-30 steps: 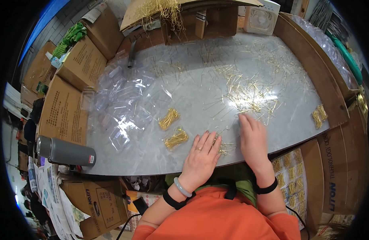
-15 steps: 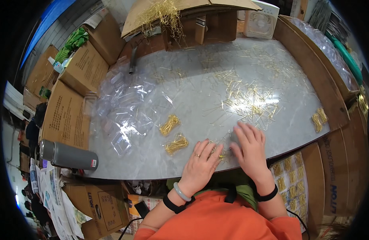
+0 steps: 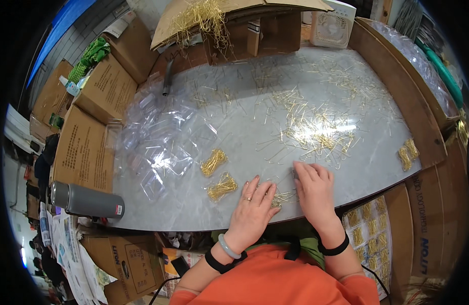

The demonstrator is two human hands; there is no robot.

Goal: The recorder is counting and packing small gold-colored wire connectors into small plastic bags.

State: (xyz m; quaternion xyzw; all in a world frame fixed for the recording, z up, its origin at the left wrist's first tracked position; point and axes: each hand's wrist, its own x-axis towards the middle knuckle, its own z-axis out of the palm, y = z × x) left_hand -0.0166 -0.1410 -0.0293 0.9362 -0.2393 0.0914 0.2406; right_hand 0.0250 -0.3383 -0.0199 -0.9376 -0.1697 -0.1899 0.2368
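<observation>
Between my hands, near the table's front edge, lies a small bunch of thin gold wire hooks [image 3: 282, 197]. My left hand [image 3: 250, 211] rests at its left side, fingers stretched out and slightly apart, palm down. At the right of the bunch is my right hand [image 3: 315, 192], its fingers extended close together and the thumb beside the hooks; what lies under its fingertips is hidden. Left of my left hand sit two neat gold hook bundles, one farther [image 3: 214, 162] and one nearer [image 3: 222, 186]. A loose pile of gold hooks [image 3: 323, 133] spreads beyond my right hand.
Clear plastic cases [image 3: 160, 137] are heaped at left, beside cardboard boxes [image 3: 84, 147]. A grey bottle [image 3: 89, 199] lies at the front left. Two more gold bundles [image 3: 407, 154] sit at the right edge. A cardboard shelf [image 3: 275, 38] and a white fan [image 3: 332, 28] stand at the back.
My right hand has moved slightly nearer, and its fingers have come closer together. My left hand has shifted slightly nearer, and more of the hooks between my hands show.
</observation>
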